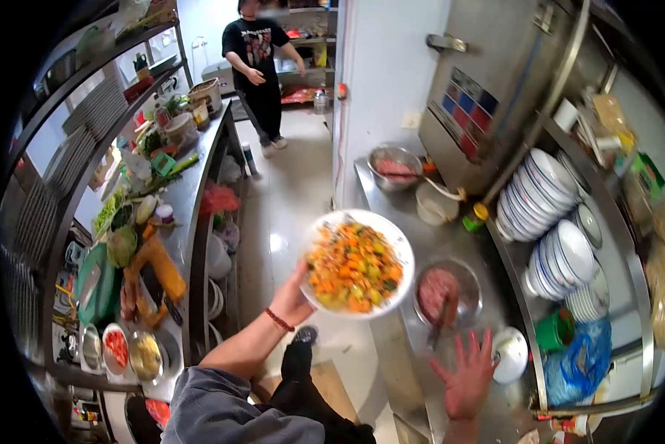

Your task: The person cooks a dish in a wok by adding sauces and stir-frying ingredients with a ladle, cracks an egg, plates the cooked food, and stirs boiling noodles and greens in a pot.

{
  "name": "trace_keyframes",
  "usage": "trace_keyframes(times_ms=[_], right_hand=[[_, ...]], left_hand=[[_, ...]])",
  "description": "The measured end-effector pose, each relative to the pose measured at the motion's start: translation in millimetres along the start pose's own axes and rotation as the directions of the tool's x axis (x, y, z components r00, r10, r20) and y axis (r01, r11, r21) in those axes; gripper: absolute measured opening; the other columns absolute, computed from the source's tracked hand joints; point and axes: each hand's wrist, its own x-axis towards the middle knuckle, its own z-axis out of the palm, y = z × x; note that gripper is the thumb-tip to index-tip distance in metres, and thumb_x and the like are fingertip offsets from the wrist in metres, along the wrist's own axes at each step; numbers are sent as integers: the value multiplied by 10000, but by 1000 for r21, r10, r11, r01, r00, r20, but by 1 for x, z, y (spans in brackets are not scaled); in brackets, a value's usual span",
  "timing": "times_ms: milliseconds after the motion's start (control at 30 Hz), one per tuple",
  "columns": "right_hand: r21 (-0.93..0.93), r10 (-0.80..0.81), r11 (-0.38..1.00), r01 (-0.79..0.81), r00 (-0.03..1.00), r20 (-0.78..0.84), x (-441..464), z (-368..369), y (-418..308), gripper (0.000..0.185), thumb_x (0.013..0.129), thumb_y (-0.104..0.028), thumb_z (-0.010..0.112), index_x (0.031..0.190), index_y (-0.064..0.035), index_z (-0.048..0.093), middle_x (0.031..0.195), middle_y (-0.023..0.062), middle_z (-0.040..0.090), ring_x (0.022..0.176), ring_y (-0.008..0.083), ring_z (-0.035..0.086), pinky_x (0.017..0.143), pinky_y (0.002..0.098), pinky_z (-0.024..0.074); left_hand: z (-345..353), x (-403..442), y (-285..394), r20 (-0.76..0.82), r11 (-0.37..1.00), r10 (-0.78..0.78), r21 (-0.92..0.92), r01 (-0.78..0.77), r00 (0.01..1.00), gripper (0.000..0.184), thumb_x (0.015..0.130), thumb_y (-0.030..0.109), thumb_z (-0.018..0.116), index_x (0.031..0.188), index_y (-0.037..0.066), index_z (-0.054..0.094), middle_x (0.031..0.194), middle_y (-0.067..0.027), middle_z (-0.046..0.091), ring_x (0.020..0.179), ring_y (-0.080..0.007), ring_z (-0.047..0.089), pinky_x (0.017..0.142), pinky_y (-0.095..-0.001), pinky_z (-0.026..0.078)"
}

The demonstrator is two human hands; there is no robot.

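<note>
A narrow kitchen is stretching out ahead of your grip, its pale tiled floor (295,177) running between a cluttered counter (188,203) to the left and a steel counter (462,248) to the right, while another person (258,63) in a black T-shirt is standing well beyond your hands. Your left hand (294,292), wearing a red bracelet (279,320) at the wrist, is clamping the near left edge of a white plate (394,233), which is hanging in the air just ahead and to the right of that grip, its chopped orange and green food (355,266) facing up to you. The plate is round, so no long axis is showing. Your right hand (469,370) is holding nothing, its fingers spreading apart over the steel counter; whether it is touching the steel, you cannot tell. From that hand the plate is lying ahead and to the left, so the left is the nearer one. A steel bowl (475,292) of minced meat (436,288) is sitting right of the plate, ahead of your right hand, and a small white dish (511,357) is resting just beside those right fingers.
</note>
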Motion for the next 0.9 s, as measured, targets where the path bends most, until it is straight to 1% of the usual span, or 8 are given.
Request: trace_keyframes(times_ms=[200, 267, 400, 500, 567, 700, 800, 900], right_hand=[[22, 232, 972, -233, 952, -198, 67, 63, 76, 800, 823, -656, 358, 1424, -196, 99, 1472, 115, 66, 1334, 305, 158, 923, 610, 317], [278, 229, 955, -105, 857, -462, 80, 77, 96, 450, 910, -413, 417, 1178, -56, 474, 1206, 126, 495, 1083, 296, 490, 906, 422, 417], [214, 315, 944, -250, 873, -372, 98, 106, 96, 469, 915, -430, 403, 1220, -74, 413, 1211, 119, 462, 1120, 283, 442, 958, 437, 360], [243, 437, 898, -366, 803, -405, 113, 122, 87, 469, 918, -434, 399, 1221, -76, 412, 1166, 114, 477, 1097, 274, 441, 973, 445, 338], [177, 299, 949, -259, 920, -254, 120, 119, 91, 524, 913, -454, 398, 1278, -81, 355, 1236, 106, 446, 1152, 271, 406, 978, 467, 325], [76, 247, 969, -236, 886, -393, 144, 159, 78, 578, 908, -457, 408, 1348, -109, 273, 1332, 88, 374, 1219, 270, 351, 974, 501, 324], [66, 375, 915, -399, 776, -508, 137, 134, 101, 744, 866, -574, 375, 1410, -121, 145, 1449, 130, 139, 1311, 307, 221, 913, 615, 340], [74, 331, 935, -346, 781, -530, 142, 162, 103, 625, 915, -440, 402, 1371, -48, 231, 1407, 136, 230, 1282, 305, 270, 896, 608, 379]], left_hand=[[-73, 137, 229, -79, 940, 306, 182, -288, 949, 473, 899, 380, 487, 1297, 188, 322, 1278, -68, 459, 1132, -246, 489, 836, -400, 479], [-81, 173, 289, -75, 916, 358, 222, -334, 931, 445, 907, 379, 468, 1294, 209, 330, 1270, -68, 467, 1117, -244, 502, 779, -396, 496], [-56, 240, 372, -201, 843, 538, 149, -517, 819, 514, 902, 448, 434, 1285, 108, 391, 1213, -89, 520, 956, -220, 575, 649, -325, 520], [-88, 287, 434, -54, 830, 550, 143, -539, 833, 480, 904, 421, 453, 1262, 107, 393, 1295, -111, 441, 1096, -290, 522, 771, -454, 520], [-77, 306, 454, -103, 818, 576, 92, -568, 811, 536, 902, 433, 441, 1307, 97, 341, 1300, -127, 431, 1148, -327, 474, 854, -523, 473], [-65, 330, 486, -87, 805, 592, 112, -582, 801, 575, 907, 453, 399, 1349, 101, 293, 1343, -155, 376, 1202, -363, 407, 892, -578, 422], [-70, 351, 502, -13, 794, 589, 190, -577, 808, 557, 897, 431, 440, 1327, 91, 341, 1329, -163, 396, 1185, -368, 424, 861, -591, 439], [-38, 351, 514, -132, 800, 585, 258, -542, 801, 475, 909, 309, 441, 1305, 56, 374, 1342, -167, 386, 1214, -387, 377, 940, -609, 360]])
